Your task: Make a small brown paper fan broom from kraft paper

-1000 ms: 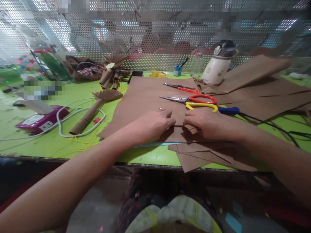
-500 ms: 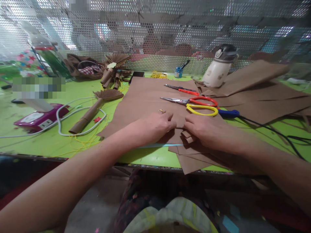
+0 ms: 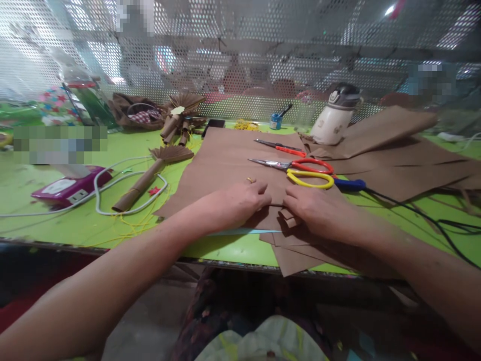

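Large sheets of brown paper (image 3: 225, 160) lie flat on the green table. My left hand (image 3: 240, 203) rests on them with its fingers curled together, pinching at a thin dark edge of paper. Opposite it, my right hand (image 3: 313, 208) has its fingers closed on a folded brown paper strip (image 3: 289, 220), whose end curls out below the fingers. Much of the strip is hidden under both hands. Just beyond my right hand lie scissors (image 3: 310, 179) with one red and one yellow handle. Behind them is a slim tool with a red handle (image 3: 289, 149).
A white bottle (image 3: 334, 120) stands at the back right beside more brown paper (image 3: 398, 168). A blue-handled corded tool (image 3: 349, 185) lies nearby. On the left are a rolled paper piece with a pleated top (image 3: 139, 188), a purple power strip (image 3: 71, 188) and a white cable (image 3: 98, 200).
The camera view has shifted slightly. My right fingers have changed position a little on the folded strip, and its curled end sits slightly further left. My left hand keeps nearly the same pose.
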`<act>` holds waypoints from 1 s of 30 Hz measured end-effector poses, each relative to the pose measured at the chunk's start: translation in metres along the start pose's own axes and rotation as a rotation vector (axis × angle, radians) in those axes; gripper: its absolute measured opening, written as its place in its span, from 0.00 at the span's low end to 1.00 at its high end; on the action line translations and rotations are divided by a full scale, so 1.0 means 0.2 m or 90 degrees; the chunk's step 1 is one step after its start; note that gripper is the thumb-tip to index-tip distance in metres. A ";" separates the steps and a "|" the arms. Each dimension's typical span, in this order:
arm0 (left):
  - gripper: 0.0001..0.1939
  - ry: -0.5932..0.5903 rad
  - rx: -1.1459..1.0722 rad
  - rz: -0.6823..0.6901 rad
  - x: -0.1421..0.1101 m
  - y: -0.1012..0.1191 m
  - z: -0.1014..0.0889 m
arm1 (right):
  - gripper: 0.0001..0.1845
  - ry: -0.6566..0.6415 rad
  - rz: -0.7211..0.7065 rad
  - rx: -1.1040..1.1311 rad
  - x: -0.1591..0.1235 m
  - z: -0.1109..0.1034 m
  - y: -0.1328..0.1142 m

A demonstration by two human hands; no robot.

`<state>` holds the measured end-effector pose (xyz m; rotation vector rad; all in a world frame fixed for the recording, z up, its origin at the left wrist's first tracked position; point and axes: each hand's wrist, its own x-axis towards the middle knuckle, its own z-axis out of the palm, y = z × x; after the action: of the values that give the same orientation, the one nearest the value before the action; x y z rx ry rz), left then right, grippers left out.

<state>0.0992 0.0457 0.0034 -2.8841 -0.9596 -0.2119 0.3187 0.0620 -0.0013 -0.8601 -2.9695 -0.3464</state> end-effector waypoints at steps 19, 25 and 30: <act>0.19 -0.009 -0.623 -0.259 -0.01 -0.08 -0.09 | 0.10 0.242 0.009 0.193 0.04 0.00 0.12; 0.15 -0.023 -0.850 -0.330 0.00 -0.05 -0.04 | 0.13 0.298 0.013 0.250 0.04 -0.01 0.10; 0.13 -0.002 -0.846 -0.340 0.02 -0.05 -0.04 | 0.14 0.384 0.097 0.353 0.05 -0.03 0.09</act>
<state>0.0952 0.0547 0.0116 -3.4658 -2.2223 -1.3242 0.3197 0.0812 0.0089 -0.7337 -2.2461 0.1925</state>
